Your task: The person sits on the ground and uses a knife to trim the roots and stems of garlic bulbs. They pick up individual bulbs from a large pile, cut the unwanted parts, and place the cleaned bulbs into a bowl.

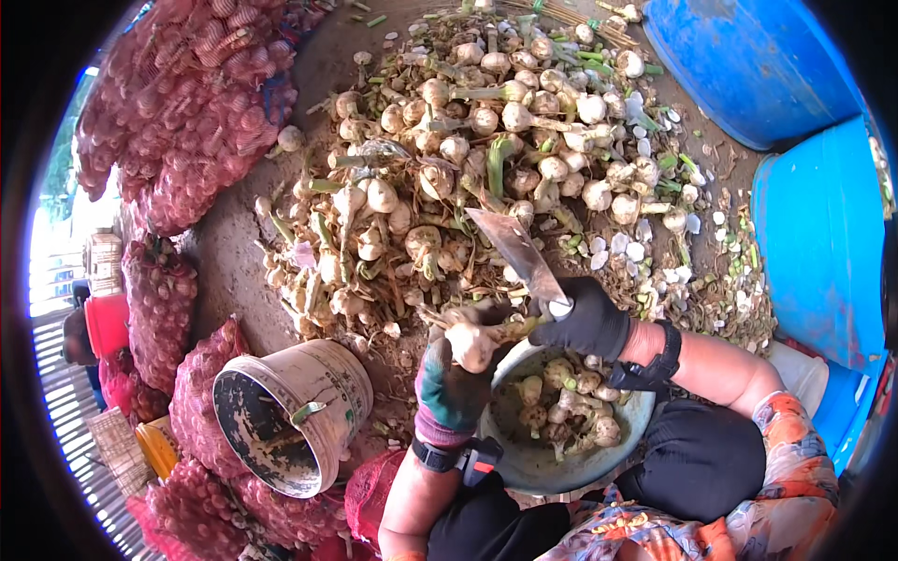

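Note:
My left hand (pixel 452 393), in a dark glove with green and purple parts, grips a garlic bulb (pixel 471 346) whose stalk points right. A knife (pixel 523 256) with a broad, stained blade is in my black-gloved right hand (pixel 588 319), its tip pointing up and left over the heap. The stalk's end reaches close to my right fingers; whether they touch it, I cannot tell. Below both hands, a grey-blue basin (pixel 561 477) holds several trimmed garlic bulbs (pixel 561 407). Just ahead spreads a large heap of garlic (pixel 449 161) with stalks and dry leaves.
A worn white bucket (pixel 337 393) lies tipped at left. Red mesh sacks of bulbs (pixel 189 105) line the left side. Blue plastic tubs (pixel 821 238) stand at right. Cut stalk pieces and pale discs (pixel 624 249) litter the ground beside the heap.

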Action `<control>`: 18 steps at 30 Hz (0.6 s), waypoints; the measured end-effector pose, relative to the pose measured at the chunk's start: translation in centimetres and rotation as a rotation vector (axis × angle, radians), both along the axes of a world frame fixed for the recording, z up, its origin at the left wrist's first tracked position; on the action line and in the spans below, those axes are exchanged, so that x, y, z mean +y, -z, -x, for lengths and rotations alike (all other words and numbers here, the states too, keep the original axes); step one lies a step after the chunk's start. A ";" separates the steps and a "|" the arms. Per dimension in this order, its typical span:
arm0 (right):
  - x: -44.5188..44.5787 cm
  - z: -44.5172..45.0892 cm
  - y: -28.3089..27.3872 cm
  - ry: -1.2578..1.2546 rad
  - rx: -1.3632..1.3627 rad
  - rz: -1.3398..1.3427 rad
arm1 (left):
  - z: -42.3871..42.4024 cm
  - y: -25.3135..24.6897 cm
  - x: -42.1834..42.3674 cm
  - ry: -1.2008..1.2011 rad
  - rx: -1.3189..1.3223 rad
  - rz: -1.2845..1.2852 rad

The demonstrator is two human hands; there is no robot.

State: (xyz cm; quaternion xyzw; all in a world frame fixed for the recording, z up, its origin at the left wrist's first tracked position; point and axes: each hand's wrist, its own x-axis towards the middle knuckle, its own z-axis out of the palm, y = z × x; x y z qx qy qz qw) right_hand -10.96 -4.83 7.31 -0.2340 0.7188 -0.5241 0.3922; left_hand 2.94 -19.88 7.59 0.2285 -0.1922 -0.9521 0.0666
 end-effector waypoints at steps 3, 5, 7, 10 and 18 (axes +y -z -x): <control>0.3 1.1 0.3 -0.006 0.165 -0.017 | 0.1 -1.2 -1.1 0.347 -0.278 0.547; 0.4 1.3 -0.2 -0.045 0.179 -0.067 | 0.2 -0.6 -0.2 0.239 -0.370 0.441; -0.1 1.2 -0.5 -0.036 0.221 -0.099 | -0.1 0.2 -0.2 0.127 -0.444 0.343; -0.3 0.5 -1.1 -0.145 -0.001 -0.249 | -0.4 0.7 -0.3 0.036 -0.343 0.320; 2.9 0.2 4.6 -0.224 0.054 -0.493 | 0.0 -3.1 -2.2 0.585 0.095 0.464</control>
